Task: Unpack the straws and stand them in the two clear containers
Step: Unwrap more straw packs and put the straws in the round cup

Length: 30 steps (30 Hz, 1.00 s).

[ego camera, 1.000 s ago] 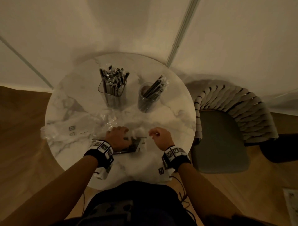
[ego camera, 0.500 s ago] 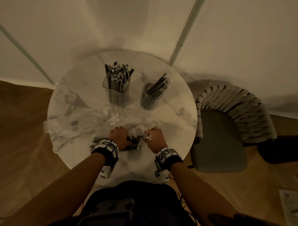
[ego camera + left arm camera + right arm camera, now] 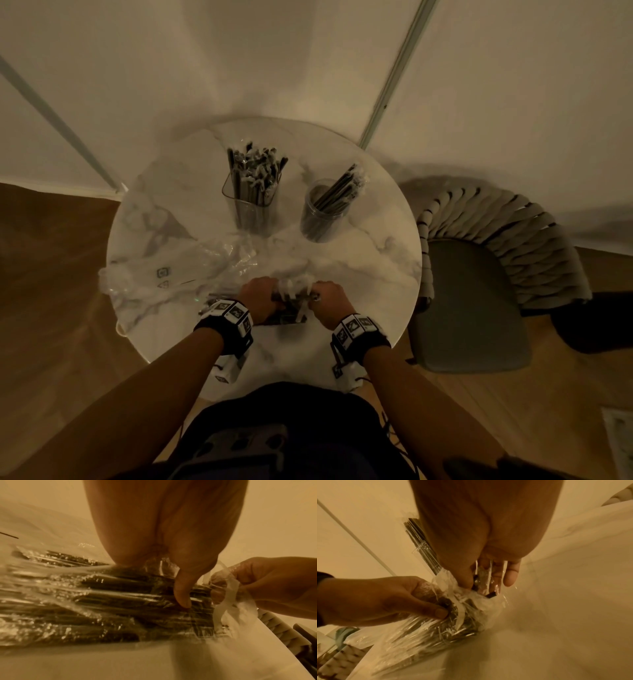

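A pack of dark straws [image 3: 287,306] in clear plastic lies on the near part of the round marble table [image 3: 376,260]. My left hand [image 3: 262,299] grips the pack [image 3: 102,601] from above, thumb [image 3: 183,599] across the straws. My right hand [image 3: 325,298] pinches the crumpled open end of the wrapper [image 3: 471,596], with a straw tip between its fingers [image 3: 510,577]. Farther back stand the square clear container [image 3: 251,195], full of straws, and the round clear container [image 3: 322,216] with a few straws leaning right.
Empty crumpled plastic bags [image 3: 171,270] lie on the table's left side. A woven-back chair [image 3: 479,291] stands close to the table on the right. The wall is right behind the table, and wooden floor surrounds it.
My right hand has moved left to the pack's end and taken hold of the wrapper. My left hand has stayed on the pack.
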{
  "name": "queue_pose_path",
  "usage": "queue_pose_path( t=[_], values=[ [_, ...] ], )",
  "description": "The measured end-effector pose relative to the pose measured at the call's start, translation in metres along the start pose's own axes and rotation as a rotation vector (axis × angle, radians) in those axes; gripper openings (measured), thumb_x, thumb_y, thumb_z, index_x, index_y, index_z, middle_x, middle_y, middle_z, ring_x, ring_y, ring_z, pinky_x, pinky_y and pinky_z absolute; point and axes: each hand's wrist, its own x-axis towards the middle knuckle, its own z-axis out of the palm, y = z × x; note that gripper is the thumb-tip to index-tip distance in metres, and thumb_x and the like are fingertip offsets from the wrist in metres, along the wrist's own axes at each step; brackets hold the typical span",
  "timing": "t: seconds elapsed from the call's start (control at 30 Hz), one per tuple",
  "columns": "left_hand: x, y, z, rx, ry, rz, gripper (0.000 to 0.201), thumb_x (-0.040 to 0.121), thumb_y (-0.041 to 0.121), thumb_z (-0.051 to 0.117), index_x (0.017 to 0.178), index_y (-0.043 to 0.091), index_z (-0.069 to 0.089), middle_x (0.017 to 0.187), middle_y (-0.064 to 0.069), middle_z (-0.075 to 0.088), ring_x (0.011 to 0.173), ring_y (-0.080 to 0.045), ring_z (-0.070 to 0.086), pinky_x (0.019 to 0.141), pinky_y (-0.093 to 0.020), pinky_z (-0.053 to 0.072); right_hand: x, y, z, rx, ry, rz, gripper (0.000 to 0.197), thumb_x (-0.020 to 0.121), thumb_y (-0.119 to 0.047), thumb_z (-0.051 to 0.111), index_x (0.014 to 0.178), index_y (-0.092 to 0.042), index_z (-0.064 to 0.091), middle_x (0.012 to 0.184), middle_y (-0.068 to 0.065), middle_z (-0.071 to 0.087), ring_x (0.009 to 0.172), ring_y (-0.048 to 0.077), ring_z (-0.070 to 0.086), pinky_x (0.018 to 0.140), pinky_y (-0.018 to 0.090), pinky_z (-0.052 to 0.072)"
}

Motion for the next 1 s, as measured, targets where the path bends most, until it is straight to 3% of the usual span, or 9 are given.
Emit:
queue_pose_path(
  t=[0.1,0.2,0.3,0.43,0.53,0.6,0.7,0.9,1.0],
  values=[
    [0.0,0.001,-0.003,0.003,-0.021,0.006,0.033,0.072,0.049,0.07,0.097,0.028,0.064,0.099,-0.001,0.068,0.092,-0.026,0.064,0.083,-0.038,0.053,0.003,0.002,-0.003,-0.067,0.022,-0.033,0.018,0.089,-0.016,0.057,0.085,-0.007,0.071,0.089,0.018,0.071,0.083,0.038,0.06,0.072,0.031,0.032],
    [-0.002,0.002,-0.009,0.014,-0.043,-0.002,0.029,0.075,0.043,0.071,0.098,0.027,0.064,0.101,-0.003,0.068,0.095,-0.026,0.064,0.085,-0.039,0.052,0.006,0.011,-0.004,-0.091,0.073,-0.038,0.019,0.092,-0.028,0.059,0.083,-0.017,0.072,0.084,0.009,0.07,0.08,0.031,0.058,0.072,0.031,0.035],
    [-0.003,0.001,-0.013,0.053,-0.035,-0.007,0.033,0.078,0.041,0.071,0.106,0.026,0.063,0.108,-0.002,0.067,0.101,-0.026,0.063,0.091,-0.04,0.049,0.007,0.022,-0.014,0.069,0.133,-0.018,0.014,0.09,-0.029,0.065,0.086,-0.022,0.076,0.083,0.005,0.071,0.078,0.024,0.057,0.069,0.027,0.032],
    [-0.004,0.003,-0.017,0.068,-0.018,0.01,0.042,0.072,0.054,0.067,0.107,0.033,0.054,0.104,0.006,0.062,0.095,-0.02,0.058,0.094,-0.041,0.044,0.007,0.032,-0.03,0.378,0.145,0.081,0.015,0.089,-0.015,0.069,0.102,-0.009,0.076,0.095,0.006,0.073,0.083,0.019,0.067,0.079,0.025,0.052],
    [-0.004,0.005,-0.016,0.025,0.029,0.044,0.036,0.077,0.056,0.059,0.107,0.035,0.053,0.102,0.007,0.063,0.093,-0.02,0.058,0.092,-0.041,0.043,0.005,0.035,-0.035,0.55,0.139,0.169,0.016,0.094,-0.006,0.061,0.106,-0.008,0.071,0.086,0.004,0.069,0.068,0.014,0.066,0.061,0.015,0.052],
    [-0.003,0.006,-0.015,0.025,0.055,0.045,0.024,0.088,0.045,0.057,0.107,0.03,0.058,0.108,0.002,0.065,0.1,-0.025,0.06,0.094,-0.043,0.045,0.005,0.035,-0.034,0.682,0.153,0.206,0.016,0.096,-0.003,0.057,0.107,-0.009,0.066,0.09,0.011,0.07,0.068,0.019,0.068,0.063,0.025,0.057],
    [0.0,0.007,-0.012,0.026,0.056,0.016,0.023,0.095,0.04,0.053,0.112,0.026,0.06,0.115,-0.003,0.065,0.105,-0.027,0.06,0.097,-0.044,0.045,0.008,0.033,-0.029,0.822,0.166,0.259,0.012,0.096,-0.004,0.058,0.106,-0.008,0.064,0.091,0.017,0.071,0.075,0.031,0.072,0.073,0.047,0.061],
    [-0.001,0.007,-0.01,0.062,0.057,0.018,0.021,0.094,0.041,0.052,0.107,0.026,0.06,0.111,-0.002,0.065,0.101,-0.026,0.061,0.094,-0.042,0.046,0.009,0.031,-0.032,0.769,0.162,0.208,0.01,0.093,-0.006,0.064,0.096,-0.012,0.07,0.08,0.007,0.074,0.074,0.025,0.075,0.08,0.042,0.061],
    [-0.003,0.004,-0.011,0.108,0.049,0.008,0.018,0.092,0.043,0.052,0.102,0.029,0.057,0.107,0.001,0.065,0.1,-0.025,0.061,0.092,-0.041,0.046,0.007,0.038,-0.041,0.759,0.169,0.22,0.014,0.092,-0.005,0.064,0.09,-0.016,0.072,0.08,0.01,0.075,0.073,0.025,0.075,0.083,0.043,0.061]
  ],
)
